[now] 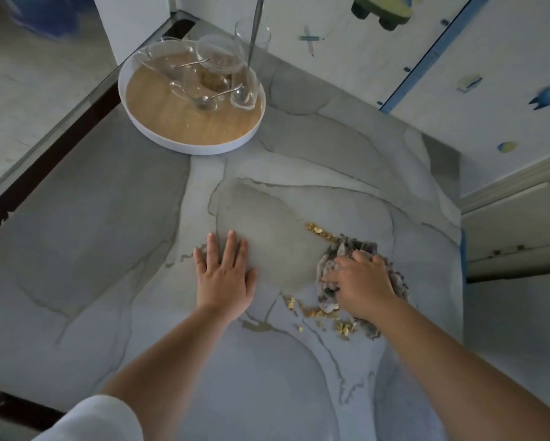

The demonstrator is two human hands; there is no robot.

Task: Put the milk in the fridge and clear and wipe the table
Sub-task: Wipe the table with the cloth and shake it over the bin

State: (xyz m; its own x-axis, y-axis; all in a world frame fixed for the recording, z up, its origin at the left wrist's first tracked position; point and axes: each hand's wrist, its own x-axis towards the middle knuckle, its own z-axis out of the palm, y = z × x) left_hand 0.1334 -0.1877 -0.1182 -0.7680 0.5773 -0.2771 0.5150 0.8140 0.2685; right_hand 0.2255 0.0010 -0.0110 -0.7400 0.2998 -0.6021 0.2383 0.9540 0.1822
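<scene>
Cloth [350,249] bunched under right hand [361,286], fingers curled round it; left hand [223,276] flat on table [108,249].

A home dining corner: marble-look table [108,249], cartoon-stickered wall [505,74], tray of glassware [191,125].

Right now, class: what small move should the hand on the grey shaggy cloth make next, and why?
Probably drag the grey shaggy cloth leftward over the yellow crumbs, gathering them: the right hand grips it, and crumbs lie scattered along its left edge on the marble-patterned table.
</scene>
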